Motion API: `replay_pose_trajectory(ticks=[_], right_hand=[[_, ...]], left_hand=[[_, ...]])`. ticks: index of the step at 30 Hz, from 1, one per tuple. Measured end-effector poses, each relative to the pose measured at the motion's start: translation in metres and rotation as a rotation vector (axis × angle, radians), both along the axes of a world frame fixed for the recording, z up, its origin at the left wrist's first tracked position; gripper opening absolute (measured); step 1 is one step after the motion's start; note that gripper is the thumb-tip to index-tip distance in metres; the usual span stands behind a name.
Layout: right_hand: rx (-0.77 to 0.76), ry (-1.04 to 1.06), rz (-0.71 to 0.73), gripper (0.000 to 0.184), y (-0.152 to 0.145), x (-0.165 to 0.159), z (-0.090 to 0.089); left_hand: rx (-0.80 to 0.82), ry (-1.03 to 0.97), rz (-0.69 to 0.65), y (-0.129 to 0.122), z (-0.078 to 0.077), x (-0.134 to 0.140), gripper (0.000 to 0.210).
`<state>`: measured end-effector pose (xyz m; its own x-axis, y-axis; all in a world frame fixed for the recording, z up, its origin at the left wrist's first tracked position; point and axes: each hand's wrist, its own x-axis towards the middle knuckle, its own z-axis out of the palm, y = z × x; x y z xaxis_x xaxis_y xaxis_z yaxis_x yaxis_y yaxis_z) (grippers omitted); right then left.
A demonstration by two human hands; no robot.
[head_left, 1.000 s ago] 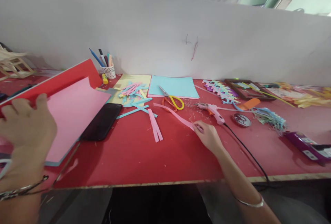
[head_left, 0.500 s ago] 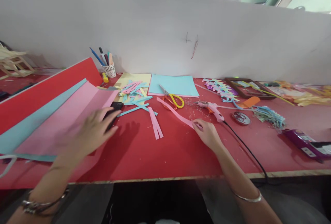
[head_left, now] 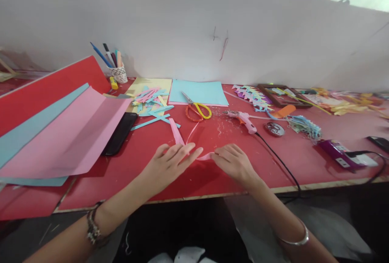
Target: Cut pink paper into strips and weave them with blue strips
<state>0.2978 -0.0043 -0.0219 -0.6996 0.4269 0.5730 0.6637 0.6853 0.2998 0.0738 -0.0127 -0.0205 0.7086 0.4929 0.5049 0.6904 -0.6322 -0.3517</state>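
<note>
A narrow pink paper strip (head_left: 206, 157) runs between my two hands just above the red table. My right hand (head_left: 233, 164) pinches one part of it, fingers curled. My left hand (head_left: 170, 161) has come to the strip from the left; its fingers reach over it and appear to hold it, though the thumb is hidden. Beyond these fingers a thin end of the strip sticks up toward the scissors (head_left: 197, 108), which have one yellow and one orange handle. More pink paper (head_left: 176, 131) lies flat just behind my left hand.
Pink sheets (head_left: 69, 133) and a black phone (head_left: 120, 133) are at left. Cut strips (head_left: 152, 100) are piled on yellow paper, beside blue sheets (head_left: 197, 92). A pink glue gun (head_left: 243, 120), its cord over the table edge, and a purple power strip (head_left: 338, 155) sit at right.
My left hand has moved right, from beside the phone and pink sheets to the pink strip. The strip is now bent between both hands. The view has shifted slightly.
</note>
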Motion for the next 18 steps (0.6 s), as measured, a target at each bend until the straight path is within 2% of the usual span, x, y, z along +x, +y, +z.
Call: replay_pose_trajectory(ticks=[3, 6, 9, 12, 16, 18], right_hand=[[0.034, -0.042, 0.046, 0.028, -0.007, -0.004, 0.001], [-0.012, -0.03, 0.02, 0.028, -0.008, -0.004, -0.003], [-0.075, 0.013, -0.017, 0.031, -0.007, -0.001, -0.009], [-0.1, 0.041, -0.028, 0.035, -0.005, 0.002, -0.015], [-0.104, 0.029, -0.052, 0.035, -0.003, 0.004, -0.016], [-0.116, 0.02, -0.086, 0.036, -0.001, 0.005, -0.016]], left_hand=[[-0.035, -0.001, -0.048, 0.005, 0.001, 0.013, 0.029], [-0.176, 0.003, -0.117, 0.011, -0.003, 0.018, 0.011], [-0.274, 0.033, -0.168, 0.016, -0.011, 0.017, 0.011], [-0.284, 0.107, -0.153, 0.021, -0.013, 0.014, 0.009], [-0.282, 0.121, -0.131, 0.025, -0.001, 0.012, 0.02], [-0.356, 0.04, -0.101, 0.014, 0.006, 0.003, 0.022]])
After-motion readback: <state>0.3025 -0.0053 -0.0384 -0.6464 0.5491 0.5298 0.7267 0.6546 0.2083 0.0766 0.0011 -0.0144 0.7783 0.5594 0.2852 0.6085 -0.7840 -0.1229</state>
